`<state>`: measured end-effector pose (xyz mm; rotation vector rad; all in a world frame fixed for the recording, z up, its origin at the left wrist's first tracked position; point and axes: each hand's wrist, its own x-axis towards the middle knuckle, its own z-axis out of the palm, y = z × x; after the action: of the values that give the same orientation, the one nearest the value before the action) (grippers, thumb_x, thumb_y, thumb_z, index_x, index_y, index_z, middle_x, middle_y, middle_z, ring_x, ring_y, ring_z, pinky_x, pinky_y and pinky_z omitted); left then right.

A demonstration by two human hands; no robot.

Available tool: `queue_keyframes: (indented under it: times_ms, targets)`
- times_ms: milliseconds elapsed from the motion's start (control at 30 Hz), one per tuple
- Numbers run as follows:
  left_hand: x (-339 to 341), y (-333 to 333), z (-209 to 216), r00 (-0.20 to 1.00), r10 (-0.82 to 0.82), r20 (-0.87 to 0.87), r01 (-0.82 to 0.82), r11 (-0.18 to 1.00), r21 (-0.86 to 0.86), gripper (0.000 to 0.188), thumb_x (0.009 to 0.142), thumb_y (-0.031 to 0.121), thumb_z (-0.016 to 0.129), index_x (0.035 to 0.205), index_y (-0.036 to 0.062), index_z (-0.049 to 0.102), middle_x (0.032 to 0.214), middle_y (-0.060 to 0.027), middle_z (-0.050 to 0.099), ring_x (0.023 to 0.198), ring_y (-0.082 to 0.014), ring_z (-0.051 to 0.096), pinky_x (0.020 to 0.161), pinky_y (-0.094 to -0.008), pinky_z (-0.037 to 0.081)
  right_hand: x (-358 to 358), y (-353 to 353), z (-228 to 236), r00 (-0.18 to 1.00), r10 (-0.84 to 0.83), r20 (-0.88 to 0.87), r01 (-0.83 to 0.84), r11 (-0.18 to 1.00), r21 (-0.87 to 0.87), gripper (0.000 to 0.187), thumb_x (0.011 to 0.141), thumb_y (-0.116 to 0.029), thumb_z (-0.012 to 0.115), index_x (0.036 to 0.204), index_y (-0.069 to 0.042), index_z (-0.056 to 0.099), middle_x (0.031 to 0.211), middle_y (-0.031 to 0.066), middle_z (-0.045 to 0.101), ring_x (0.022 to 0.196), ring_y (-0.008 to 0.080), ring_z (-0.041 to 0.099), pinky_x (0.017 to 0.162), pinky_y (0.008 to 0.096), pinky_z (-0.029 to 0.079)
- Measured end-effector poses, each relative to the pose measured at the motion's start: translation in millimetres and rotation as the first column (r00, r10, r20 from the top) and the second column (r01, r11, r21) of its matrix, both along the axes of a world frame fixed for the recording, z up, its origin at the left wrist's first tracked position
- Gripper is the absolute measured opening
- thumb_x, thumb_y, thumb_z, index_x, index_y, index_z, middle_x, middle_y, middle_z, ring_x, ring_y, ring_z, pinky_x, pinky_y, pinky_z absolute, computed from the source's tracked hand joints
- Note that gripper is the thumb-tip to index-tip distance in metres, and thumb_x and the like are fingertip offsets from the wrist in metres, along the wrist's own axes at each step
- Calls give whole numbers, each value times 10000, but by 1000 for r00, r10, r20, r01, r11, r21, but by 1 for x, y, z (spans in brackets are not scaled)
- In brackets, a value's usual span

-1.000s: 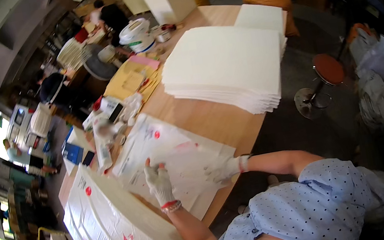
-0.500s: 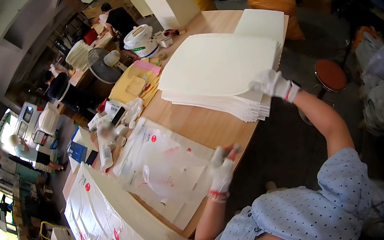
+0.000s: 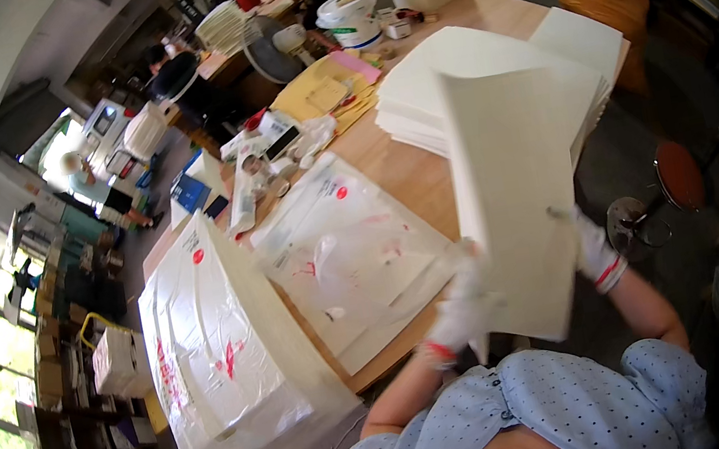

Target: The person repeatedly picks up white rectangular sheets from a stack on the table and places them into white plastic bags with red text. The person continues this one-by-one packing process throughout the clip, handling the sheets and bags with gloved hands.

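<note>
A large white sheet (image 3: 516, 200), perhaps several together, stands tilted up in front of me. My left hand (image 3: 473, 300), in a white glove, is closed on its left edge and smeared by motion. My right hand (image 3: 594, 253), gloved too, holds the right edge; a fingertip shows on the front and the rest of the fingers are behind. Beyond lies a stack of white sheets (image 3: 464, 53) on the wooden table (image 3: 420, 179). Left of my hands lies a clear plastic bag (image 3: 350, 254) with red print, flat on the table.
A plastic-wrapped stack (image 3: 232, 367) stands at the table's left end. Further back are yellow envelopes (image 3: 316, 95), a white bucket (image 3: 349, 19), a fan (image 3: 268, 49) and a phone (image 3: 283, 143). A red stool (image 3: 679, 176) stands at the right. Other people work in the background.
My right hand has come from the stack's near corner toward me, and a white sheet is now raised between both hands. My left hand has moved from beside the bag to the sheet. The view has turned.
</note>
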<state>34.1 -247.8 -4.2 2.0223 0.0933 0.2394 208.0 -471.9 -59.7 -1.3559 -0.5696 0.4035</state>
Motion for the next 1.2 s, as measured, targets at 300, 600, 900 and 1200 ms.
queue_keyframes:
  times_ms: [300,600,900,1200]
  targets:
    - [-4,136,16,787,409,461,-614,458,643,508,795,138,612,1265,11,467,967,-104,605,828,-226,579,779,-372,461,-63,60,13,935,-290,203,331,919,-215,179,755,-36,600,927,15,603,752,81,635,647,136,592,593,285,488]
    - [27,277,-24,954,299,4,-122,402,-908,367,888,119,547,1225,-14,484,974,-72,621,781,-99,571,713,-220,487,-68,54,37,316,295,902,295,873,-389,96,784,-93,537,795,-67,629,760,126,622,629,294,613,557,374,494]
    - [64,85,57,998,49,46,-63,920,388,470,838,69,562,1278,2,412,863,-47,605,736,-147,584,668,-301,498,1,185,-28,294,697,654,277,593,-756,274,811,-232,548,1030,-69,573,902,147,622,775,293,627,660,405,499]
    - [9,136,-98,962,69,265,-233,715,659,476,799,204,602,1238,80,465,779,-132,577,718,-310,586,686,-434,492,53,259,-89,808,143,572,413,555,-722,542,830,-372,521,1280,-103,383,1128,196,566,1008,379,560,877,442,435]
